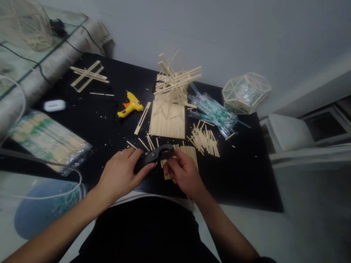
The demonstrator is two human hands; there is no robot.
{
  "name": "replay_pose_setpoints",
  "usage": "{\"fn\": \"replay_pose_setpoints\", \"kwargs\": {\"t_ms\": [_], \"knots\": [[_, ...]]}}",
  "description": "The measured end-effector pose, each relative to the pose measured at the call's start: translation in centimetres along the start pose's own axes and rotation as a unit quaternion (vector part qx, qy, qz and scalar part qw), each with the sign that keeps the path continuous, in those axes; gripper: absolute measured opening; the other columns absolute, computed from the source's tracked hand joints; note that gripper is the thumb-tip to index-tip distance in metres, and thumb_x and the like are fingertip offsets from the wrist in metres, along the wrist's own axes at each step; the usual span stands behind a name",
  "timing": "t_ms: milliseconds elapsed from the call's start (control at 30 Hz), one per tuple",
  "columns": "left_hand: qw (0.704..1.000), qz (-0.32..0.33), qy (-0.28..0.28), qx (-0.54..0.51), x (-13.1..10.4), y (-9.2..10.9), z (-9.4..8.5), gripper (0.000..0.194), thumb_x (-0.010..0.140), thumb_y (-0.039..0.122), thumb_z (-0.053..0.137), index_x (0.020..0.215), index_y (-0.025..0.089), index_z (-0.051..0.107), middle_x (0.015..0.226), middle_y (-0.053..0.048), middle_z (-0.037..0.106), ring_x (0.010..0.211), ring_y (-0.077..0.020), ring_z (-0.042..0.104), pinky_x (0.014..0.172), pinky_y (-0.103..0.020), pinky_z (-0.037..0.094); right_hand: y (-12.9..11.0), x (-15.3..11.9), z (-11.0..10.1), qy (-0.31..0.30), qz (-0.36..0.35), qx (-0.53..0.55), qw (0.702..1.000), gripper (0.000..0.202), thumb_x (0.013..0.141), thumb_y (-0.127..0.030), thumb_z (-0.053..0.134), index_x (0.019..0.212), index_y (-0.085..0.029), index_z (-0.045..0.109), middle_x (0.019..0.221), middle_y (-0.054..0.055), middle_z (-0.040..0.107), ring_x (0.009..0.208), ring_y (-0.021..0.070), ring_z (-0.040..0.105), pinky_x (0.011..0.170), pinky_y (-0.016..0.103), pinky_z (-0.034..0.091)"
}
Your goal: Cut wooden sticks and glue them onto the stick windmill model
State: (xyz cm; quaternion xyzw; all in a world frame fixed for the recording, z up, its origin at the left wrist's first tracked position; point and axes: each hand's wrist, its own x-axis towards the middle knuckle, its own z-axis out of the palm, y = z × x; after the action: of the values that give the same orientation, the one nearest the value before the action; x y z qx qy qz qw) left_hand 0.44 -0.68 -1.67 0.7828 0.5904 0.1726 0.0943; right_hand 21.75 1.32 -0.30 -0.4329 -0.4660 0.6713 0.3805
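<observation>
Surface: from my head, I look down on a black surface (242,173), its front edge at my waist, its back edge by a grey wall (138,32).
Left hand: my left hand (121,172) is clamped round a black hand tool (152,156), thumb along its near side.
Right hand: my right hand (187,177) is curled, fingertips at the tool's far end; I cannot tell what they pinch.
Black hand tool: tilted, above the middle of the front edge, between my two hands.
Short sticks: a flat row of sticks (192,152) lies under my right hand; a loose pile of sticks (206,141) lies just beyond it.
Stick panel: a pale panel (168,126) lies mid-surface, with a spiky stick structure (177,80) at its back, towards the back edge.
Glue gun: a yellow glue gun (130,105), left of the panel.
Left side: crossed sticks (89,75) near the back left corner, a white case (54,105) by the left edge, a packet of sticks (52,141) near the front left corner.
Back right corner: a faceted stick frame (246,94), clear plastic wrappers (215,111) beside it.
</observation>
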Motion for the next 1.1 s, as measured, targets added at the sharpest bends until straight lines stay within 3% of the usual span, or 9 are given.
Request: {"fn": "replay_pose_setpoints", "kwargs": {"t_ms": [200,533,767,867,967,1033,1100], "knots": [[1.0,-0.009,-0.019,0.007,-0.1,-0.1,-0.1,0.049,0.105,0.062,0.044,0.106,0.019,0.067,0.088,-0.009,0.071,0.08,-0.0273,0.068,0.07,-0.036,0.049,0.2,0.0,-0.1,0.004,0.004,-0.006,1.0,0.029,0.095,-0.05,0.065,0.099,-0.021,0.062,0.061,-0.006,0.059,0.041,0.0053,0.034,0.039,0.02,0.023],[0.999,0.019,0.011,0.033,0.0,-0.2,-0.2,0.053,0.104,0.064,0.044,0.111,0.017,0.067,0.097,-0.012,0.07,0.09,-0.0311,0.068,0.079,-0.042,0.053,-0.1,-0.1,-0.1,-0.011,0.011,-0.005,1.0,0.028,0.095,-0.048,0.065,0.099,-0.021,0.06,0.061,-0.006,0.059,0.042,0.0055,0.035,0.039,0.02,0.022],[0.992,-0.064,-0.086,-0.066,0.1,0.3,-0.7,0.05,0.104,0.064,0.041,0.107,0.022,0.069,0.083,-0.006,0.072,0.075,-0.0264,0.069,0.068,-0.034,0.044,0.1,-0.1,-0.1,0.0,0.022,-0.007,1.0,0.032,0.094,-0.051,0.065,0.103,-0.02,0.064,0.061,-0.006,0.06,0.041,0.0054,0.034,0.039,0.02,0.023],[0.967,-0.092,-0.121,-0.205,0.1,0.4,-0.7,0.052,0.105,0.063,0.038,0.094,0.022,0.067,0.077,-0.003,0.068,0.071,-0.0227,0.064,0.067,-0.032,0.042,0.1,-0.1,0.0,0.001,0.023,-0.006,1.0,0.032,0.095,-0.051,0.065,0.103,-0.02,0.064,0.063,-0.006,0.06,0.041,0.0055,0.034,0.038,0.02,0.024],[0.9,-0.111,-0.161,-0.391,0.2,0.4,-0.3,0.065,0.107,0.065,0.026,0.073,0.021,0.059,0.063,-0.001,0.057,0.062,-0.0184,0.055,0.063,-0.03,0.04,0.1,-0.2,0.2,0.003,0.019,-0.004,1.0,0.031,0.096,-0.049,0.064,0.11,-0.021,0.064,0.063,-0.006,0.06,0.041,0.0058,0.034,0.038,0.019,0.024],[0.859,-0.122,-0.163,-0.47,0.1,0.5,0.0,0.067,0.106,0.067,0.026,0.068,0.021,0.056,0.058,0.0,0.052,0.059,-0.0172,0.05,0.062,-0.03,0.04,0.0,-0.3,0.3,-0.002,0.017,-0.002,1.0,0.032,0.097,-0.047,0.062,0.117,-0.022,0.064,0.063,-0.007,0.06,0.042,0.0059,0.034,0.039,0.019,0.024],[0.843,-0.127,-0.141,-0.504,0.0,0.8,0.2,0.064,0.103,0.069,0.036,0.066,0.021,0.055,0.06,0.0,0.052,0.061,-0.0166,0.05,0.063,-0.03,0.041,-0.1,-0.2,0.5,-0.01,0.02,0.007,1.0,0.032,0.098,-0.046,0.062,0.12,-0.023,0.064,0.063,-0.008,0.059,0.041,0.0057,0.032,0.039,0.019,0.023]]}}
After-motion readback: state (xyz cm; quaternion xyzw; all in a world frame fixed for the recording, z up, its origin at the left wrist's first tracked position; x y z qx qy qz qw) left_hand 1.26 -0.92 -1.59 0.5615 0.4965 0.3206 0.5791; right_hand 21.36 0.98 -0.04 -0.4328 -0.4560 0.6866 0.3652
